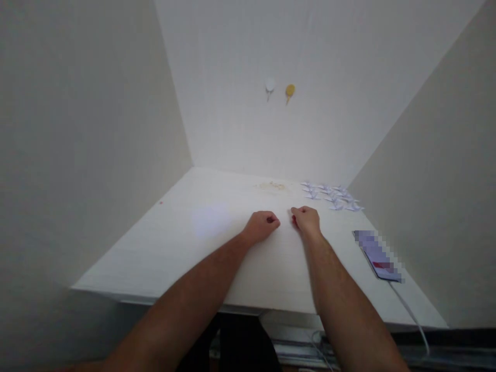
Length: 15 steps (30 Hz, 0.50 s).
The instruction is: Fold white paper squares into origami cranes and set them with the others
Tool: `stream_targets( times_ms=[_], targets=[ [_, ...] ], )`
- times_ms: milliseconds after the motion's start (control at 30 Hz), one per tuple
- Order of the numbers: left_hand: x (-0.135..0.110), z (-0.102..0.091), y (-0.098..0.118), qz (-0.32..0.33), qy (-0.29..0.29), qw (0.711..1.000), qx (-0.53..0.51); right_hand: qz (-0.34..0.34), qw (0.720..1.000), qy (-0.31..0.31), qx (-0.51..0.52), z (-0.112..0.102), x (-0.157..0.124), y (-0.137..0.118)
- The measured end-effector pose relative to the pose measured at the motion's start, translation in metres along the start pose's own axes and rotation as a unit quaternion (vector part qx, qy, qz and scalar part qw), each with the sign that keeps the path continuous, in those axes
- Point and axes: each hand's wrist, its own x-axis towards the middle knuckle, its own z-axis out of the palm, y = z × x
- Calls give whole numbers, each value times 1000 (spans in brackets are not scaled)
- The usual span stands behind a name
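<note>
Both my hands rest on a white table (186,248), close together near its middle. My left hand (262,226) is curled, fingers pressed together, with something small and reddish at its fingertips. My right hand (307,219) is also curled in a pinch, with a bit of red showing under its fingers. What they pinch is too small to name; a white sheet may lie between them, but it blends with the table.
Several small folded white paper figures (332,196) lie in rows at the back right. A phone (377,255) with a white cable (411,310) lies at the right edge. A faint stain (272,186) marks the back. Two hooks (279,91) are on the wall.
</note>
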Motion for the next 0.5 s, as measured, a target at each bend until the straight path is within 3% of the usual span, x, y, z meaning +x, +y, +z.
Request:
stream_targets(
  times_ms=[100, 200, 300, 367, 500],
  targets=[
    [-2, 2, 3, -7, 13, 1000, 8, -49, 998, 25, -35, 0, -12, -2],
    [0, -10, 3, -5, 13, 1000, 22, -90, 993, 38, -66, -4, -14, -2],
    [0, -44, -3, -26, 50, 995, 81, -113, 989, 50, -84, -7, -16, -5],
    [-4, -73, -11, -53, 40, 983, 173, -120, 989, 44, -74, -8, -18, -9],
    [-23, -119, -27, -145, 36, 924, 352, -155, 984, 22, -79, -8, -26, -15]
  ],
)
